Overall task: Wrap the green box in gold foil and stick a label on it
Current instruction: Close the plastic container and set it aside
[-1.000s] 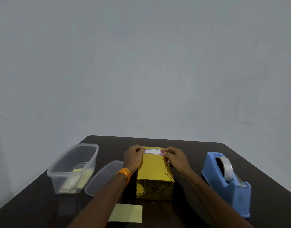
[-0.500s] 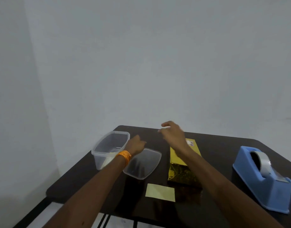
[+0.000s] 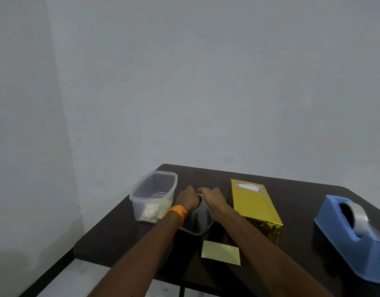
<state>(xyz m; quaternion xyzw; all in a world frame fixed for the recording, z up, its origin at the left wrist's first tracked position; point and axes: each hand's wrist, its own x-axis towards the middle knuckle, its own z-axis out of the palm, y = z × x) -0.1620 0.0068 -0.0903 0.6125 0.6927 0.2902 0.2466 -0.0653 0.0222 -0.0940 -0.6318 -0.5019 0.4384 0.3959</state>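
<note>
Both of the person's hands are out over the table (image 3: 302, 200), side by side and almost touching. The left hand (image 3: 188, 199), with an orange band (image 3: 178, 212) at its wrist, and the right hand (image 3: 214, 198) both sit at the far rim of the clear lid (image 3: 195, 221). From where I stand I see only the backs of the hands. The fingers bend down and away over that rim, and the picture is soft there, so I cannot tell whether either hand grips the lid or only rests on it. The lid runs back from the fingers towards the person, passing under both wrists, and its near corner lies on the table.

The gold-wrapped box (image 3: 253, 204) lies flat just to the right of the right hand's fingers, close to the right forearm, and neither hand holds it. Its long side points away from the person. The label (image 3: 249, 187) is stuck on its top face at the far end, a little beyond and to the right of the fingertips.

Just to the left of the left hand's fingers stands a clear container (image 3: 154, 189), open on top, with some pale papers (image 3: 151, 212) at its bottom. Nearer the person than the fingers, between the two forearms, a pale yellow slip (image 3: 220, 252) lies flat on the table. Well to the right of the fingers, past the box, sits a blue tape dispenser (image 3: 352, 243) with a roll of tape in it.
</note>
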